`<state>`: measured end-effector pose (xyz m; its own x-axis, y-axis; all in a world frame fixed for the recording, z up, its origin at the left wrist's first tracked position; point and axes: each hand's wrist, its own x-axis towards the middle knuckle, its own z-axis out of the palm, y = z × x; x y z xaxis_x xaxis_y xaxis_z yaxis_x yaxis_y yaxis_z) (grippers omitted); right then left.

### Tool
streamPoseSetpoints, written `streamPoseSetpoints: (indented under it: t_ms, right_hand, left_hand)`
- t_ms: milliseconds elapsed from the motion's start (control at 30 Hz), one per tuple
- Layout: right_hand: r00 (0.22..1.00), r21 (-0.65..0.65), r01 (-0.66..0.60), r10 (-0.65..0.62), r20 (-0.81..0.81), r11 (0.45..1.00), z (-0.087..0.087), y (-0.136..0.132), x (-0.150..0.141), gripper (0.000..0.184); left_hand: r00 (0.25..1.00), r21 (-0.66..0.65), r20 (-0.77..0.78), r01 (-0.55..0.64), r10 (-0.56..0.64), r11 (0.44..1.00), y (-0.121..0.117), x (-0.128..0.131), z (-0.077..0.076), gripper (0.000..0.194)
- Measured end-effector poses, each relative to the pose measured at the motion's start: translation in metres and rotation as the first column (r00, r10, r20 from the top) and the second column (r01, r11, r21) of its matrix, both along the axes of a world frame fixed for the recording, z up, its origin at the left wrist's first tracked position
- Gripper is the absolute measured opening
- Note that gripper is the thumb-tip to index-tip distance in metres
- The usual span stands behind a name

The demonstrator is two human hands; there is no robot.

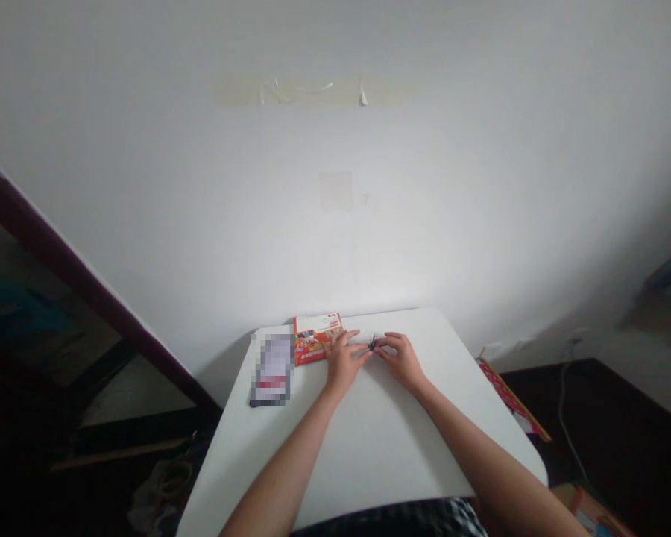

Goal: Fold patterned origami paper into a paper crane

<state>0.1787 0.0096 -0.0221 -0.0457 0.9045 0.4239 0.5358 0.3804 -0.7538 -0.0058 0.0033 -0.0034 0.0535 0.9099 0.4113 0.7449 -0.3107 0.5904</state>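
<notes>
Near the far side of the white table (363, 440), my two hands meet over a small dark thing with thin spiky strands (373, 343). Its kind is too small to make out. My left hand (344, 362) pinches it from the left between thumb and finger, the other fingers raised. From the right, my right hand (402, 358) pinches the same thing with its fingertips. Just behind and left of my left hand lies a red and white printed box or booklet (312, 347), partly covered by that hand.
A phone (272, 369) with a blurred screen lies at the table's left. The wall (335, 261) rises right behind the table. A dark-red frame (89, 280) stands at the left. On the floor at the right are a cable (562, 403) and a carton (593, 514).
</notes>
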Motion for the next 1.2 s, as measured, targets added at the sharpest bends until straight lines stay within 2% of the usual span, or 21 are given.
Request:
streamPoseSetpoints:
  t_ms: [300,633,1200]
  right_hand:
    - [1.000,-0.029,-0.005,0.006,0.018,1.000,0.0054,-0.0030,0.0003,0.015]
    - [1.000,-0.036,-0.010,0.011,0.004,0.999,0.0046,-0.0021,0.0012,0.017]
    - [1.000,-0.021,-0.008,0.008,0.013,1.000,0.0031,-0.0007,0.0020,0.018]
  left_hand:
    - [0.999,-0.001,0.020,0.030,-0.030,1.000,-0.0002,0.0001,0.0029,0.010]
    - [0.998,-0.022,0.018,0.059,-0.058,0.998,0.0029,-0.0014,-0.0029,0.013]
    - [0.997,-0.046,0.023,0.078,-0.077,0.996,0.0033,-0.0022,-0.0008,0.011]
